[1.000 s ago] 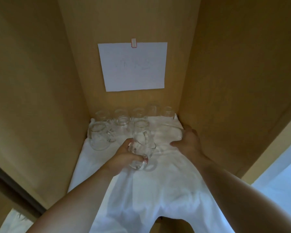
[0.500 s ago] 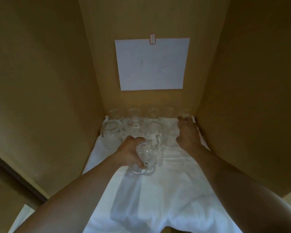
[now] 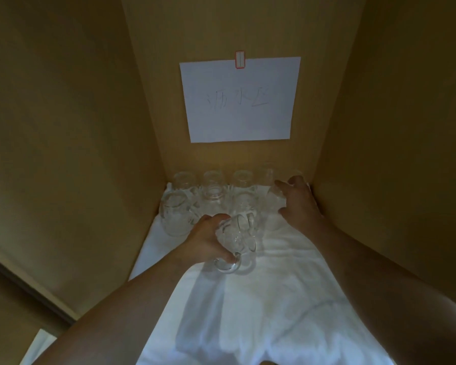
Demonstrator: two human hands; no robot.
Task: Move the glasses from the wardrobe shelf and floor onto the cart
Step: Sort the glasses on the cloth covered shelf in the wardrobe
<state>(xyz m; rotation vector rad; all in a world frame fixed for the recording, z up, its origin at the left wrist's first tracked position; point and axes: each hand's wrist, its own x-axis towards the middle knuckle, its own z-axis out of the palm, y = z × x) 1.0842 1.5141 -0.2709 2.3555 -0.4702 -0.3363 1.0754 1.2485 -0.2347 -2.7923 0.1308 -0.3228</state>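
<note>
Several clear glasses (image 3: 212, 185) stand upside down in rows at the back of a wardrobe shelf, on a white cloth (image 3: 261, 299). My left hand (image 3: 208, 241) is shut on a clear handled glass mug (image 3: 236, 241), held tilted just above the cloth in front of the rows. At the back right corner, my right hand (image 3: 296, 201) wraps its fingers around a glass (image 3: 274, 197) there. A larger round glass (image 3: 175, 213) sits at the left end of the front row. No cart is in view.
Wooden walls close the shelf in on the left (image 3: 77, 154), right (image 3: 392, 154) and back. A white paper sheet with handwriting (image 3: 238, 100) is stuck to the back wall. The cloth hangs over the shelf's front edge.
My right hand has moved from the cloth's right side back into the far right corner and closed around a glass. My left hand keeps holding the mug; the view has shifted closer.
</note>
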